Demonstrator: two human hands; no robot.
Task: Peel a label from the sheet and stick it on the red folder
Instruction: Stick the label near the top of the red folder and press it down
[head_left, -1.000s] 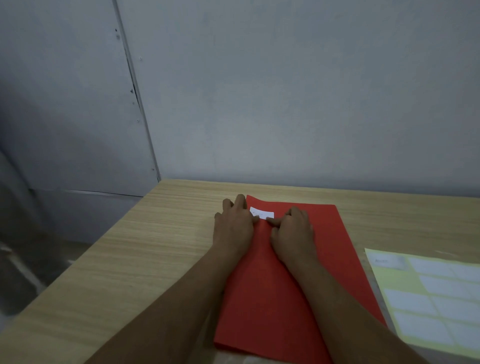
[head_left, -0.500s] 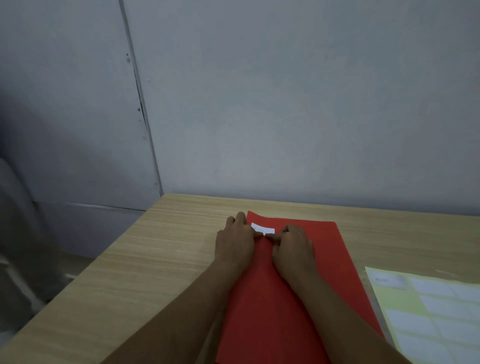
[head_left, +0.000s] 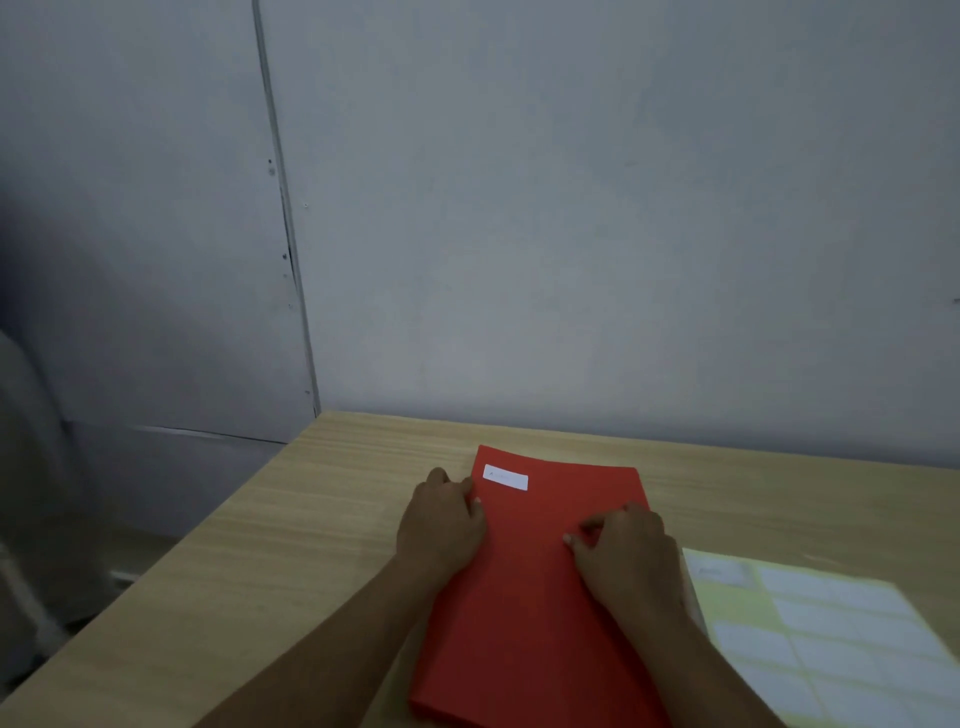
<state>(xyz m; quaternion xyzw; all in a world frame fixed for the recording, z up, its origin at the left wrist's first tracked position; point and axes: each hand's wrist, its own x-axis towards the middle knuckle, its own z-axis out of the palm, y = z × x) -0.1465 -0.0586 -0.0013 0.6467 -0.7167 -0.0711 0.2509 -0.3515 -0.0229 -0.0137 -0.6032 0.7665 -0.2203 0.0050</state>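
A red folder (head_left: 540, 587) lies flat on the wooden table, long side running away from me. A small white label (head_left: 505, 477) sits stuck near its far left corner, fully uncovered. My left hand (head_left: 441, 519) rests at the folder's left edge, just below and left of the label, fingers curled against the edge. My right hand (head_left: 623, 556) lies on the folder's right half, fingers bent, holding nothing. The yellow label sheet (head_left: 831, 634) with several white labels lies to the right of the folder.
The wooden table (head_left: 311, 545) ends at a left edge with a drop to the floor. A grey wall (head_left: 571, 234) stands close behind the table's far edge. Bare tabletop shows to the left of the folder.
Both hands have drawn back off the label, which now lies fully exposed. My right hand slid right and toward me; the left moved to the folder's left edge.
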